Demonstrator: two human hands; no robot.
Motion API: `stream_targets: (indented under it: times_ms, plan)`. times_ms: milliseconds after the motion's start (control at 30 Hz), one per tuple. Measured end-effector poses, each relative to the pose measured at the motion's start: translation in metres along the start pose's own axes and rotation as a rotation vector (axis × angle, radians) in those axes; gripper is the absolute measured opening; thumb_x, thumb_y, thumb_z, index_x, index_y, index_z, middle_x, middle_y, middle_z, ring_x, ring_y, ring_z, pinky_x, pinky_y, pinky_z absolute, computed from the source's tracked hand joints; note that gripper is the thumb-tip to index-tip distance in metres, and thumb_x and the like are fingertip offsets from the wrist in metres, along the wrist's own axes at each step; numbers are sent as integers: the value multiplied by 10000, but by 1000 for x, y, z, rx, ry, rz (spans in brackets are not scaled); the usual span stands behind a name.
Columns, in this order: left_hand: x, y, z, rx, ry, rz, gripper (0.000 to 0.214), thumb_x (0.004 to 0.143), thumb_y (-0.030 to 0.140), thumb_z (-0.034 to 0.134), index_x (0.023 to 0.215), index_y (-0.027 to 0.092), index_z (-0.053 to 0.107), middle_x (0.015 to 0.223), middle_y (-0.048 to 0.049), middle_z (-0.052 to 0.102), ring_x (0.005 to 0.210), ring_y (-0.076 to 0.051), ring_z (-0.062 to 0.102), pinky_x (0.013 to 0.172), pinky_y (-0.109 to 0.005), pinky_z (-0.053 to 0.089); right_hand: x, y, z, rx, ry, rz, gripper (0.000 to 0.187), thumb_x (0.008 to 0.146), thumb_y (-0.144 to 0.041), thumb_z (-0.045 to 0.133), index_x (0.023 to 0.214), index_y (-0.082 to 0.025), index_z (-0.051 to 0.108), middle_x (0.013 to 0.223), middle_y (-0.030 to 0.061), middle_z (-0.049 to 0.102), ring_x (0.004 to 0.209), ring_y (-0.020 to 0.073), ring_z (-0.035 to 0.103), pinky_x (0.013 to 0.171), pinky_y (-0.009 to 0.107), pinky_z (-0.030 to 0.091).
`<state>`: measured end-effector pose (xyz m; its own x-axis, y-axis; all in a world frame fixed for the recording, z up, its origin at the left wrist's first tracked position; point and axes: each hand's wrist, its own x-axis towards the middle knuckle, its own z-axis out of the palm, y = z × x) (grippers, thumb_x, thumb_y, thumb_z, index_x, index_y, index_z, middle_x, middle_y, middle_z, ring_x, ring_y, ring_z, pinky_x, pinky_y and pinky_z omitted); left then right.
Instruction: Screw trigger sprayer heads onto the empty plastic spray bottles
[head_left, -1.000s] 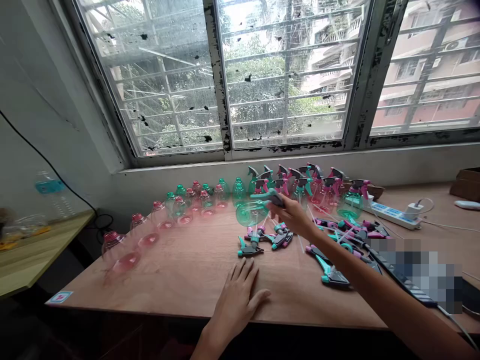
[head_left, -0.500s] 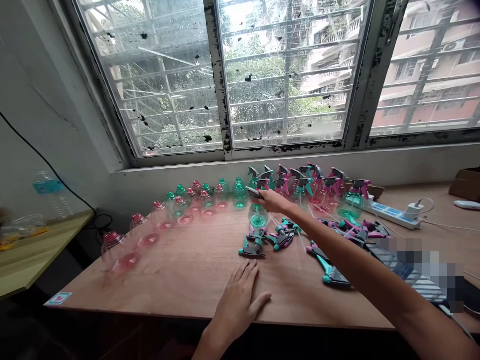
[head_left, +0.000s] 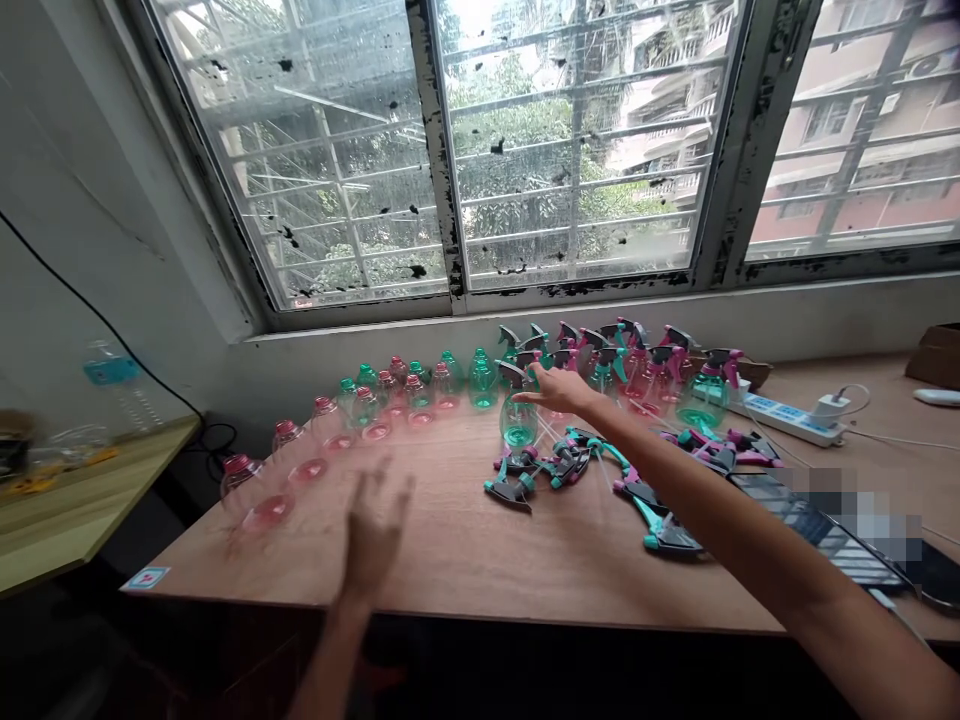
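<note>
My right hand [head_left: 561, 390] reaches far across the wooden table [head_left: 450, 545], fingers stretched out at the grey trigger head of a green spray bottle [head_left: 517, 424] that stands upright. The fingertips are at the head, not wrapped round it. My left hand [head_left: 373, 535] is lifted off the table at the front left, fingers apart and smeared by motion, holding nothing. Loose trigger heads [head_left: 541, 470] in teal, pink and grey lie just in front of the bottle.
Headless pink and green bottles [head_left: 360, 410] curve along the back left. Bottles with heads [head_left: 637, 365] stand under the window. A power strip [head_left: 784, 415] and a dark flat device [head_left: 817, 525] lie at the right. A side table [head_left: 67, 510] stands left.
My right hand has set the green bottle upright on the table and loosened its grip. My left hand has lifted off the table and swung to the left.
</note>
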<state>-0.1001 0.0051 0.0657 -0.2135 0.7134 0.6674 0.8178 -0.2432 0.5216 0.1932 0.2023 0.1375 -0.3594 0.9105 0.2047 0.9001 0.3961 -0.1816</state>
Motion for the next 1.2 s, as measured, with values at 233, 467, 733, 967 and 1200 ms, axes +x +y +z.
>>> stream_targets:
  times_ms: [233,467,733,967,1200]
  plan:
    - [117,-97,-106,234,332,-328,493,721,389,801,1041,112,550,1304,-171,555,1366,-503,349,1073,-737,258,-69,39,-29,-94,-66,-79,747,901,-721,467,1399,-164,466,1066,222,751,996,426,699,774,453,519]
    - [77,-93,-98,267,314,-379,347,757,324,691,1041,189,545,829,-27,642,1080,-421,648,937,-580,476,-140,92,-10,47,-159,-150,530,913,-612,514,1258,-229,639,1064,130,777,918,339,730,731,385,546]
    - [2,-4,-25,-22,6,-182,412,732,539,724,959,227,581,909,-54,733,883,-296,733,852,-452,574,-223,131,20,220,7,-116,346,985,-365,431,1179,-269,701,1246,141,708,1136,343,654,938,481,524]
    - [-49,90,66,-242,-168,65,224,866,391,658,992,224,577,940,-61,718,902,-246,718,856,-381,572,-219,104,61,106,78,-142,352,993,-363,484,1295,-244,621,1325,119,664,1259,317,571,1061,465,448]
    - [-65,122,85,-311,-214,139,472,819,268,729,1206,243,460,1190,-97,630,1147,-276,633,1006,-424,508,-185,81,80,-22,58,34,270,803,-112,597,1063,-182,621,1117,148,631,1058,332,597,784,377,483]
